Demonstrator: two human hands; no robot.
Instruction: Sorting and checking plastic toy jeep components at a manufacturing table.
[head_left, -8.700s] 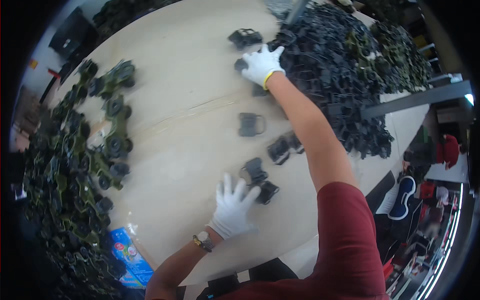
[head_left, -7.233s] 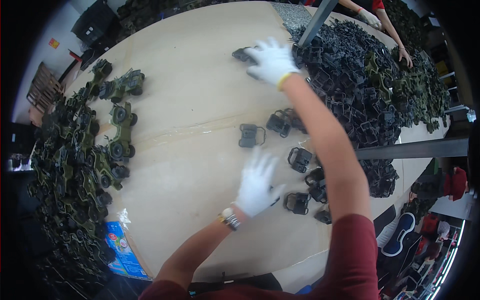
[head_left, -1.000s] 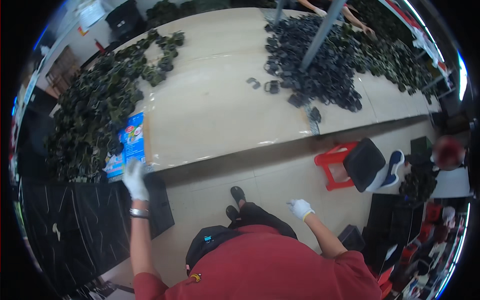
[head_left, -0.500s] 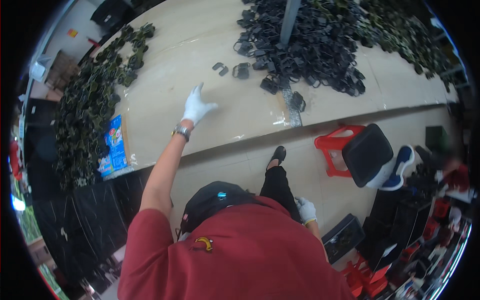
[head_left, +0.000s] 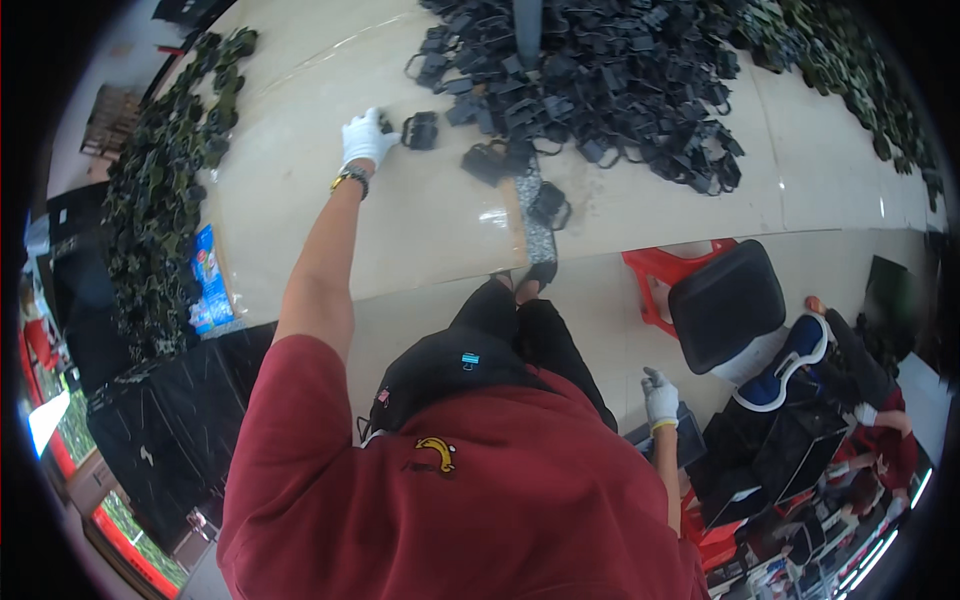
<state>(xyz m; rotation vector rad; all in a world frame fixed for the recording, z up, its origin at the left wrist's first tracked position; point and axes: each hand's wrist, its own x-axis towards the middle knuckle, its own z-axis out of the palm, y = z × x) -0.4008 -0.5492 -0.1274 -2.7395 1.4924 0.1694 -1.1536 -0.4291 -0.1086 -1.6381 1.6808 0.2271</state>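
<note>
My left hand (head_left: 366, 140), in a white glove, reaches onto the cardboard-covered table (head_left: 290, 200). Its thumb and fingers are apart, around a small dark buckle-like piece (head_left: 386, 122) that the glove partly covers. Just right of it lies a black looped, boxy piece (head_left: 420, 130). Two similar pieces, one a blurred black piece (head_left: 484, 163) and one a black looped piece (head_left: 549, 205), lie nearer the large heap of black pieces (head_left: 600, 80). My right hand (head_left: 660, 397), gloved too, hangs low at my right side, apart from the table, fingers loosely apart and nothing visible in them.
A grey post (head_left: 528, 30) rises from the black heap. Camouflage-patterned pieces (head_left: 165, 190) are piled along the left, beside a blue packet (head_left: 208, 280). A black-topped seat (head_left: 727, 305) and a red stool (head_left: 655, 290) stand to the right. Another person (head_left: 885, 430) is at far right.
My left hand has moved forward to the small dark piece, its fingers now around it. My right hand has swung outward, away from my leg. The whole view has shifted.
</note>
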